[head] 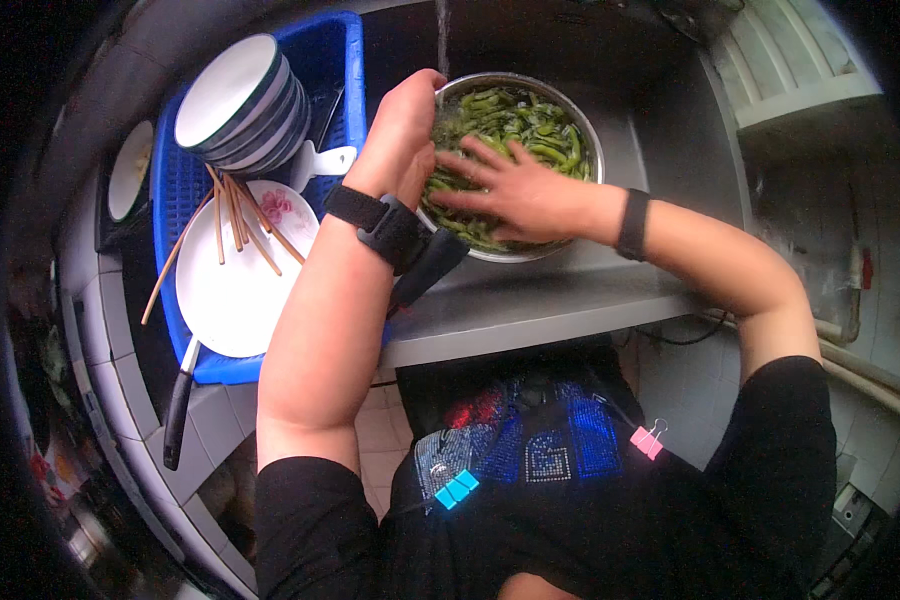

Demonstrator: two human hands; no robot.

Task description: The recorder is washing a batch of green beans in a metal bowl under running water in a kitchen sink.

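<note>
A round metal bowl (pixel 598 150) stands in the stainless steel sink, filled with water and cut green vegetable pieces (pixel 544 127), which look like peppers or beans. My left hand (pixel 411 124) grips the bowl's left rim, its fingers partly hidden from above. Over the vegetables, my right hand (pixel 514 191) is spread with fingers apart, blurred by motion and touching the water's surface. A thin stream of water (pixel 442 34) falls from the top of the view beside the bowl's upper left rim.
Left of the sink sits a blue plastic basket (pixel 352 67) with stacked bowls (pixel 229 94), a white plate (pixel 225 315), wooden chopsticks (pixel 236 217) and a white spoon (pixel 330 161). A black handle (pixel 178 420) sticks out over its near edge. The sink's front edge (pixel 540 326) runs before me.
</note>
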